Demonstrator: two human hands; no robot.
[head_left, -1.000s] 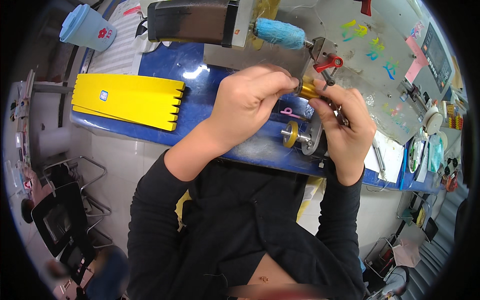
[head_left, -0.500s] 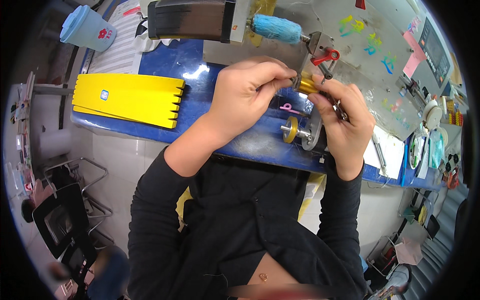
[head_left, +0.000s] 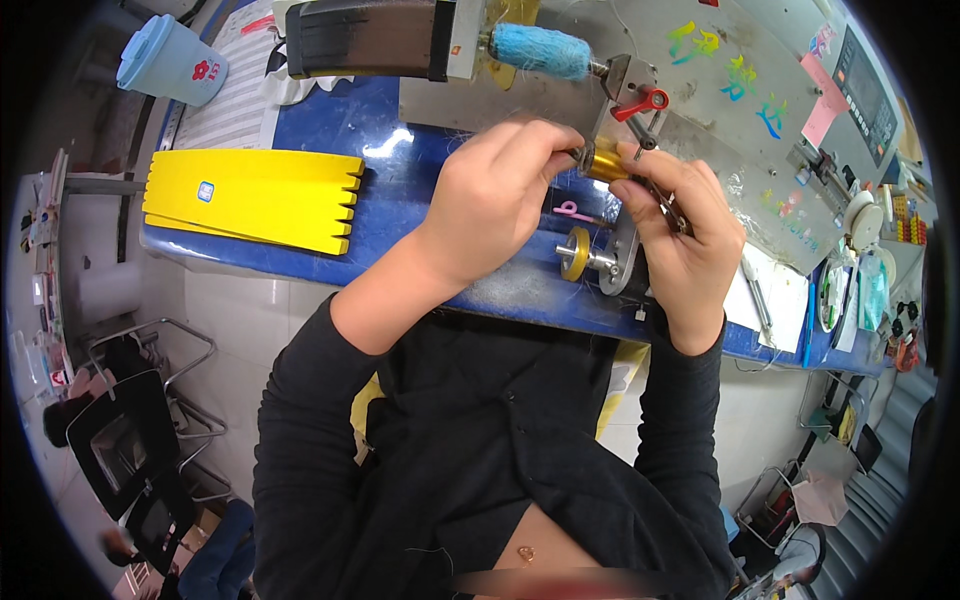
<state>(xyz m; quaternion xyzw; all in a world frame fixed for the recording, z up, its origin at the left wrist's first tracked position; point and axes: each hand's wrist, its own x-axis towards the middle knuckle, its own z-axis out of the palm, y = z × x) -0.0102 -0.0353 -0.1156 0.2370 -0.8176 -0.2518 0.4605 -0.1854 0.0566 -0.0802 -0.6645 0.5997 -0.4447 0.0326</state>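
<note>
My left hand [head_left: 485, 205] pinches at the dark end of a gold cylinder [head_left: 607, 164]; whatever is between those fingertips is too small to make out. My right hand [head_left: 685, 240] grips that cylinder with thumb and fingers, a dark metal piece showing beside them. Just above are a metal bracket with a red lever [head_left: 640, 102] and a fuzzy blue roller [head_left: 540, 52] on a shaft. Below the fingers, a pink looped piece [head_left: 568, 208] lies near a yellow ring [head_left: 577, 254] on a short steel spindle.
Notched yellow boards [head_left: 260, 195] and a light blue cup [head_left: 180, 62] are at left. A keypad panel [head_left: 865, 95], papers [head_left: 750, 305] and pens sit at right on the blue-topped bench [head_left: 390, 265]. Chairs and partly visible people [head_left: 220, 555] are along both lower sides.
Both hands and the cylinder have shifted slightly up and left in the view, as have the machine parts. The grip looks much the same. A person at lower left has moved a little.
</note>
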